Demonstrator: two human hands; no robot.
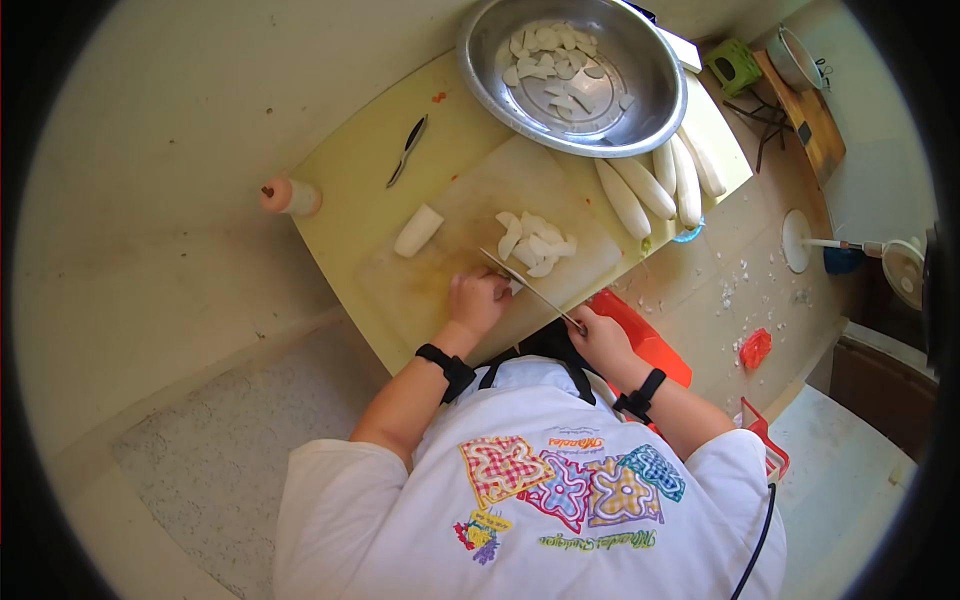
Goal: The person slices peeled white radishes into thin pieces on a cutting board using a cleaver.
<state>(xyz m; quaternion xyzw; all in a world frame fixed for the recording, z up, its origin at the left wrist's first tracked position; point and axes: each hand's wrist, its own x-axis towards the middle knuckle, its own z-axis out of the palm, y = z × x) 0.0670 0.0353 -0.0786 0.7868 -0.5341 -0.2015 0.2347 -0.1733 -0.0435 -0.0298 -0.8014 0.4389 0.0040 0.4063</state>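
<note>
My right hand (600, 342) is wrapped round the handle of a kitchen knife (535, 290), its blade slanting across the near part of the cutting board (450, 285). Beside the blade, my left hand (478, 300) has its fingers curled on a piece of white radish (516, 286), mostly hidden by fingers and knife. Just beyond the knife lies a pile of cut radish pieces (540, 243). A thick peeled radish chunk (418, 231) rests on the board further left. Several long whole white radishes (640, 188) lie at the table's right side.
A large metal basin (475, 75) with radish slices (550, 40) stands at the far end of the yellow table (345, 160). A peeler (407, 152) lies left of the board, and a pink-topped bottle (290, 195) stands at the left edge. A red bin (650, 345) is below right.
</note>
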